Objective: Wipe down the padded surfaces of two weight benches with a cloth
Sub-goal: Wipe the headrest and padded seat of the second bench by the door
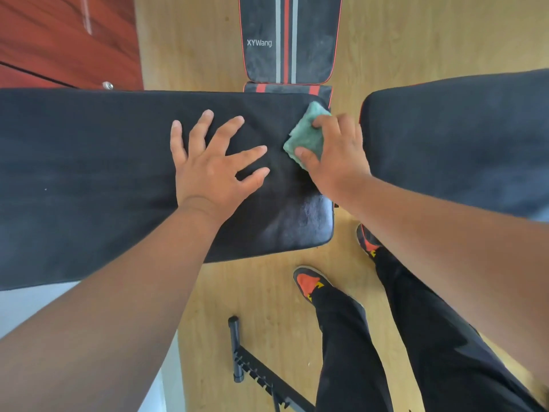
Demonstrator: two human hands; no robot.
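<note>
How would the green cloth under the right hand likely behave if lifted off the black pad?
The green cloth looks fluffy and folded, so it would probably flop and unfold. It seems light for its size. Pressed by the right hand on the black pad, it likely slides rather than rolls.

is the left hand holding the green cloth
No, the right hand presses the green cloth on the pad; the left hand lies flat, empty.

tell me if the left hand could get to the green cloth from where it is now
Probably yes. The left hand lies flat on the black pad beside the green cloth, with only bare pad between. The right hand is pressing the cloth, though.
</note>
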